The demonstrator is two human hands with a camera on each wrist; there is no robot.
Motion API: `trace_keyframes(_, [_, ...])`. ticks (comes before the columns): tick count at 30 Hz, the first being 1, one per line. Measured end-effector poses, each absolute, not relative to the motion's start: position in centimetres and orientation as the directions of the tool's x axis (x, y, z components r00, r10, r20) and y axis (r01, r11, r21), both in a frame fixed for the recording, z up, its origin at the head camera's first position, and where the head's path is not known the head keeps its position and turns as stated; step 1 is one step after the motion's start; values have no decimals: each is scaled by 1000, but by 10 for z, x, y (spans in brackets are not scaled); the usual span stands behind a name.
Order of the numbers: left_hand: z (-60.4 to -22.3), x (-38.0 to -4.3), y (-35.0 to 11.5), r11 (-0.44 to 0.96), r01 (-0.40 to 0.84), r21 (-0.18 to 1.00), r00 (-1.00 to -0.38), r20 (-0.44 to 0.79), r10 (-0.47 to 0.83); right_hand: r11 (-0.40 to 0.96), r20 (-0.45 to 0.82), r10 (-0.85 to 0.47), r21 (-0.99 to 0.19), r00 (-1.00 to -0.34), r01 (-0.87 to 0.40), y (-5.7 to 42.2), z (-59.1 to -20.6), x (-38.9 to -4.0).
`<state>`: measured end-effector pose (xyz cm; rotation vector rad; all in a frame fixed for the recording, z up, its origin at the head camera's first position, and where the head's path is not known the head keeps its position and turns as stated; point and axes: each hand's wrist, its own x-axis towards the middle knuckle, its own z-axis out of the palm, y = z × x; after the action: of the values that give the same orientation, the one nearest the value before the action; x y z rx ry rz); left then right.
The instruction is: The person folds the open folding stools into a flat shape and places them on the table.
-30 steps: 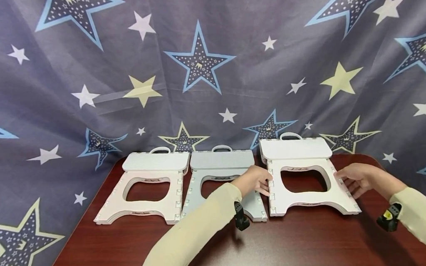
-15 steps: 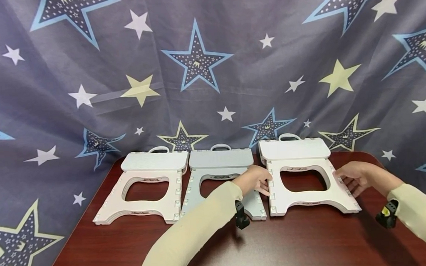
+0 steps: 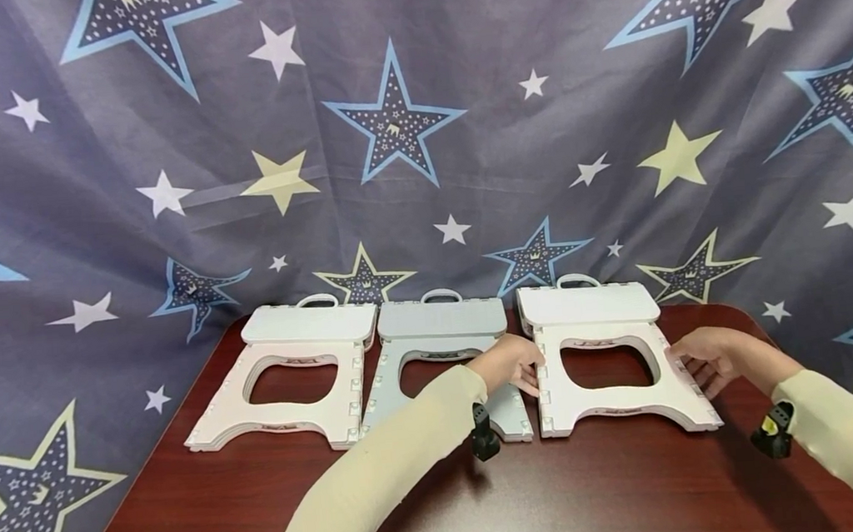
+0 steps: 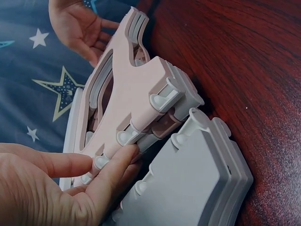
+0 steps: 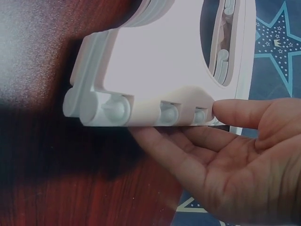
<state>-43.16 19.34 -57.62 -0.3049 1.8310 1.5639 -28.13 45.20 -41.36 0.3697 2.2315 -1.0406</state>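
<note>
At the right of the head view, a pale pink and white folding step stool lies folded flat, its carry handle toward the curtain. My left hand grips its left hinged edge, thumb on top and fingers along the side. On the opposite edge my right hand holds it, with the thumb at the hinges and the fingers curving beneath the edge. Just left of this stool lies a grey-blue folding step stool, partly covered by my left arm. The left wrist view shows its corner close to my left fingers.
Another pale pink folding step stool lies at the left end of the row. All rest on a dark red-brown wooden table. A grey curtain with stars hangs right behind the table's far edge.
The right-hand stool has shifted slightly down in the head view, its handle now about level with the other handles. Both hands keep their hold; the other stools stay put.
</note>
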Motion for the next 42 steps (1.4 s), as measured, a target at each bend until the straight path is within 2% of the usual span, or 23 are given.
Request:
trace_keyframes(3, [-650,-480,219,244,-596,765,-726,-643,241,643,-656,-13,-583,-755,496,451,-415,-280])
trace_keyframes(5, [-682,-501,229,239,-594,768,-732,-640,233,640,-656,-12,-585,-754,499,449,-415,-280])
trace_keyframes(7, [-698,-512,234,236,-596,767,-735,-640,224,636,-656,-11,-587,-754,501,448,-415,-279])
trace_keyframes(9, [-696,-511,234,242,-595,766,-738,-640,213,632,-657,-10,-589,-754,504,447,-415,-279])
trace_keyframes(12, [-655,-483,222,264,-582,769,-749,-633,196,633,-657,-9,-587,-754,504,447,-415,-279])
trace_keyframes(18, [-490,-364,170,322,-499,805,-794,-573,204,638,-663,-6,-579,-749,508,445,-415,-280])
trace_keyframes(21, [-444,-327,153,330,-456,827,-818,-535,211,635,-662,6,-576,-749,515,443,-415,-280])
trace_keyframes(24, [-437,-320,150,350,-430,832,-831,-517,208,634,-658,15,-576,-753,515,442,-416,-280])
trace_keyframes(42, [-435,-322,158,601,-301,740,-878,-462,129,651,-643,5,-579,-766,490,437,-418,-280])
